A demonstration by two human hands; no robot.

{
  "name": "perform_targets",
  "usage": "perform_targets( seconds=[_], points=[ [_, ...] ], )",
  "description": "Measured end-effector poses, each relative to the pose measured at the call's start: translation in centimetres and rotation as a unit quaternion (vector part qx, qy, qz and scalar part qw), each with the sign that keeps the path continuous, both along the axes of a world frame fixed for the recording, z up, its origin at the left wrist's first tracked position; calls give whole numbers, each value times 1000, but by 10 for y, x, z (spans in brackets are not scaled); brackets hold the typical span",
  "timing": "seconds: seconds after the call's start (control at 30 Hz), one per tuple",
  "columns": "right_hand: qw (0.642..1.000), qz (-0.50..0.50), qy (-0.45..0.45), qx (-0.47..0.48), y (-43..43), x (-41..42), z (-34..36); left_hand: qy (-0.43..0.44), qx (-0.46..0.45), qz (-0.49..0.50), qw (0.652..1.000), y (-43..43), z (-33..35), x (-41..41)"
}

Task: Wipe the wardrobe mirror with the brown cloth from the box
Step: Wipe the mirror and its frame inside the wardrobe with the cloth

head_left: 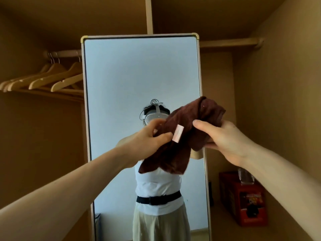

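Both hands are raised in front of the mirror (pixel 139 70) and hold the brown cloth (pixel 182 134) between them. The left hand (pixel 149 138) pinches the cloth at its left side: the thumb and the first fingers are closed together on a fold, just beside a small pale label (pixel 178 135) that is sewn on the cloth. The label looks pinkish white, and I cannot read any writing on it. The right hand (pixel 224 138) grips the right part of the cloth, with the thumb on top and the other fingers curled under the bunched fabric, so the hand is closed around it and not spread. The cloth is crumpled, its upper right part rises above the right hand, and a loose end hangs down below the two hands. I cannot tell if the cloth touches the glass.

The mirror stands upright inside the wardrobe, with a pale frame and small brass-coloured corners on top. It reflects the person with a headset, a white top and a black belt.

At the lower right, on the wardrobe floor, stands a red box (pixel 243 199) with printed pictures; the print is too blurred to read. At the left, wooden hangers (pixel 50 75) hang on a rail.
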State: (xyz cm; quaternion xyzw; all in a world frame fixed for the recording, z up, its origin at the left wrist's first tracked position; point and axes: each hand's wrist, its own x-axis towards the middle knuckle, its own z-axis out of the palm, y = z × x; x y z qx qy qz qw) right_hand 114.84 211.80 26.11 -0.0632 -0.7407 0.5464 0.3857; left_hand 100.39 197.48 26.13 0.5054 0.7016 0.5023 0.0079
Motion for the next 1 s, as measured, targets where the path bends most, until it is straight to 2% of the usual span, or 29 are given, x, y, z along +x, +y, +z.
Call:
perform_targets(
  seconds=[0.13, 0.2, 0.3, 0.37, 0.43, 0.47, 0.5, 0.57, 0.67, 0.7, 0.77, 0.87, 0.93, 1.0],
  points=[
    [999, -31, -2, -16, -17, -14, 7, 14, -39, 7, 999, -9, -2, 4],
    [999, -35, -1, -22, -28, -23, 14, -51, -39, -47, 997, -16, 5, 15],
    [997, -50, -14, 63, -47, -38, 17, -117, -61, -144, 981, -22, 3, 28],
    [998, 5, -33, 62, -56, -41, 20, -159, -29, -156, 975, -23, -9, 30],
    [991, 114, -66, 35, -58, -35, 24, -192, 16, -125, 973, -22, -19, 24],
    [983, 149, -88, 52, -57, -31, 27, -211, 34, -110, 971, -23, -21, 20],
    [980, 151, -102, 81, -55, -27, 30, -234, 52, -104, 965, -23, -21, 15],
    [985, 93, -80, 119, -46, -17, 38, -268, 83, -93, 955, -27, -16, 10],
    [996, 8, -5, 91, -19, -4, 35, -302, 114, -101, 941, -39, 1, 11],
    [997, 19, -7, 74, -9, 0, 29, -318, 121, -103, 935, -43, 6, 12],
    [989, 102, -80, 64, 3, 1, 10, -346, 149, -99, 921, -46, 12, 13],
    [949, 228, -201, 84, -1, -9, -22, -343, 146, -96, 923, -45, 15, 14],
    [941, 268, -198, 64, -16, -14, -28, -317, 148, -80, 933, -44, 16, 18],
    [961, 216, -150, 87, -27, -15, -17, -244, 200, -22, 949, -41, 22, 20]
  ],
)
